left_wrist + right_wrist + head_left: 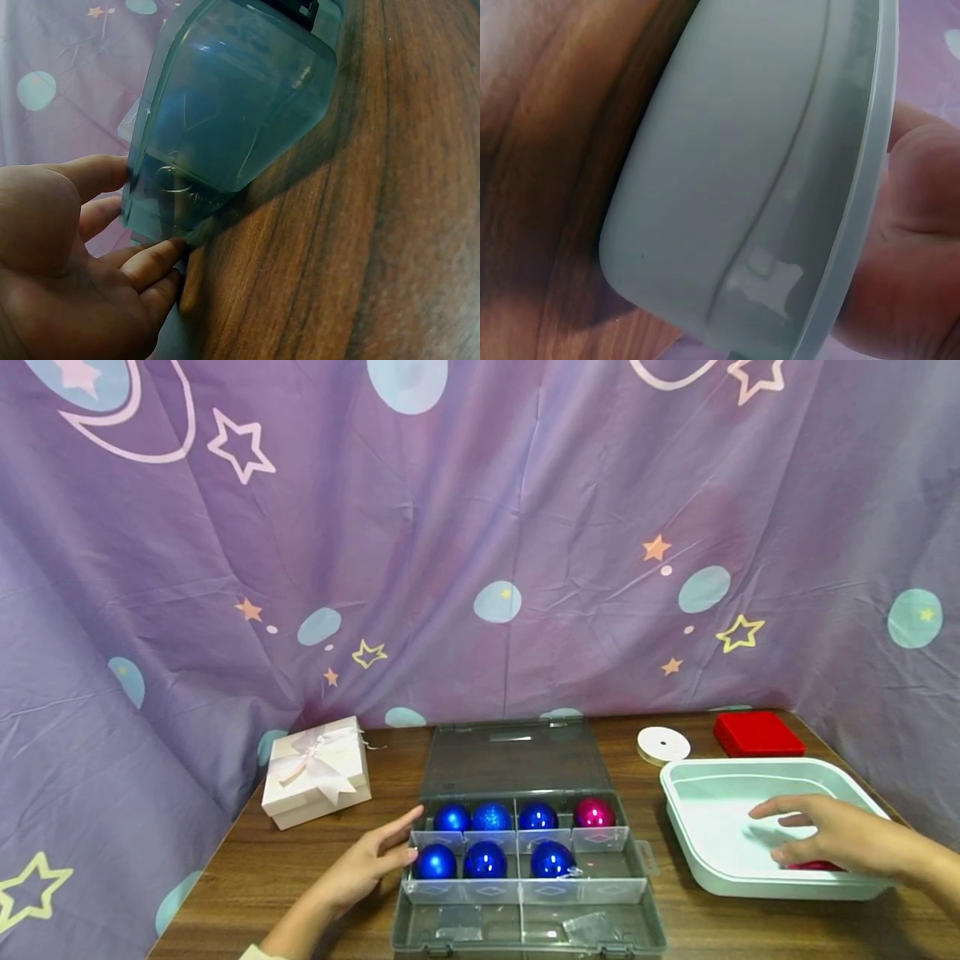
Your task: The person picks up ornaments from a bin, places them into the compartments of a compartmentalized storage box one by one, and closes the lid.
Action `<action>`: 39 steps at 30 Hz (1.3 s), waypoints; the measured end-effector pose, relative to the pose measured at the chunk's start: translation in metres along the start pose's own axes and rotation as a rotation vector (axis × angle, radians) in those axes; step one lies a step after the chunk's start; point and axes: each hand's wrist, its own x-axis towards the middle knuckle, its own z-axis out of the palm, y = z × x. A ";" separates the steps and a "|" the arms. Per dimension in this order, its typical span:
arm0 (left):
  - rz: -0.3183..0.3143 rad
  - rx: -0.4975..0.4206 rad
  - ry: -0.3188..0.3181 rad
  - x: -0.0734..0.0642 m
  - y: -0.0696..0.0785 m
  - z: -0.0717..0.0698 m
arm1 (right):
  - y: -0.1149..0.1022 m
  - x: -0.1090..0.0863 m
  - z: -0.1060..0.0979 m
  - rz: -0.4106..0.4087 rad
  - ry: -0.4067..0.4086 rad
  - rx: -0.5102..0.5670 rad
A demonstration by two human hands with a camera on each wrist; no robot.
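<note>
A smoky clear compartment box (516, 760) lies with its lid folded back. Several blue ball ornaments (485, 860) and one magenta ball ornament (594, 813) sit in its back and middle rows. My left hand (363, 868) rests against the box's left side, its fingers loosely bent; in the left wrist view, fingertips (154, 264) touch the box wall. Over the pale mint basin (712, 827) hovers my right hand (843, 833), fingers spread and slightly bent. A pinkish-red item (816, 866) shows partly below that hand. The basin wall hides the fingers in the right wrist view.
A white gift box (318, 772) with a ribbon bow stands at the left. Behind the basin are a white ribbon spool (663, 745) and a red box (757, 735). Small clear packets (459, 922) lie in the compartment box's front row. A purple curtain (450, 527) hangs behind the table.
</note>
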 end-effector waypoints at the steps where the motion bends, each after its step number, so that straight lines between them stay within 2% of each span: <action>1: 0.001 0.002 0.001 0.000 0.000 0.000 | 0.002 0.001 -0.001 -0.009 -0.024 0.018; 7: 0.004 0.004 0.001 0.000 -0.002 0.000 | 0.006 0.001 -0.005 -0.008 -0.106 0.109; 12: 0.008 0.003 0.007 0.001 -0.002 0.000 | 0.014 0.003 -0.006 -0.014 -0.138 0.087; 18: 0.009 -0.001 0.009 0.001 -0.002 0.000 | 0.014 0.003 -0.006 -0.056 -0.105 -0.001; 29: -0.003 -0.004 0.007 0.000 -0.001 0.000 | 0.008 0.004 -0.007 -0.095 -0.059 -0.004; 39: -0.003 -0.009 0.008 0.000 -0.002 0.000 | -0.003 0.006 -0.007 -0.155 0.065 -0.015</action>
